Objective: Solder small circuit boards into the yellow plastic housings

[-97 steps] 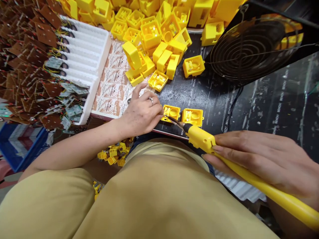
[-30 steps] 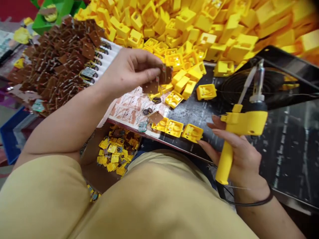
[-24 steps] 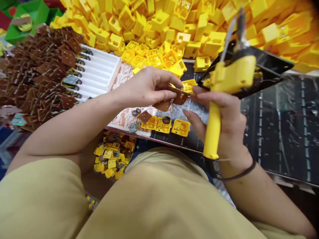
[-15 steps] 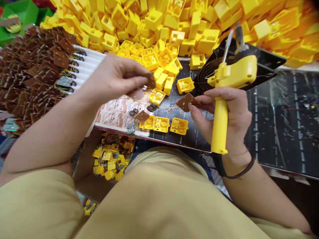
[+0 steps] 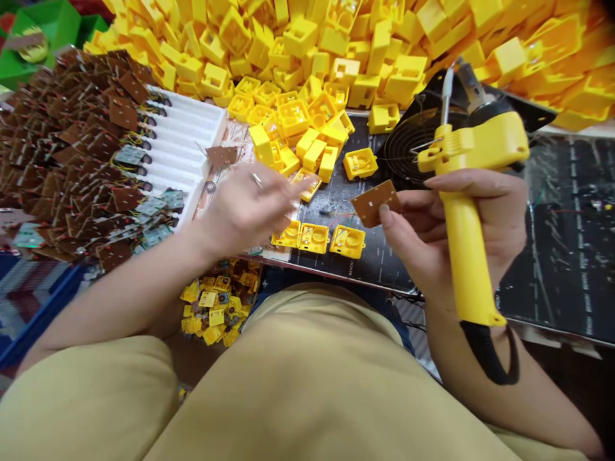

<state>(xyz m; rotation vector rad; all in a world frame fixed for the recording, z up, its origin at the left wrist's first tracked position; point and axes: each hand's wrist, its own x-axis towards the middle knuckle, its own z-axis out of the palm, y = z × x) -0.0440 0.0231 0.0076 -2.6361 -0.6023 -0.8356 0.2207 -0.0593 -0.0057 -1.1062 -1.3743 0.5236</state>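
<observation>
My right hand [image 5: 432, 237] grips a yellow soldering gun [image 5: 466, 250] across the palm, its metal tip pointing up and away. Between the thumb and fingers of that hand is a brown circuit board [image 5: 375, 203], held above the bench. My left hand [image 5: 250, 205] is smeared by motion, low over the bench, left of the small yellow cases [image 5: 314, 238] lined up at the front edge. Its fingers are too blurred to show what they hold, if anything. Beyond it, another brown circuit board [image 5: 223, 157] lies on patterned paper.
Yellow cases [image 5: 298, 38] are heaped across the back. Stacked brown boards [image 5: 72, 147] with wires fill the left, beside a white ridged tray [image 5: 185, 128]. Behind the soldering gun lies a black coil [image 5: 406, 144]. A box of yellow parts [image 5: 216, 307] sits below the bench edge.
My left hand has come down and nearer to me, uncovering the ridged tray and a board on the paper. My right hand has shifted right, with the soldering gun tilting and the board still pinched.
</observation>
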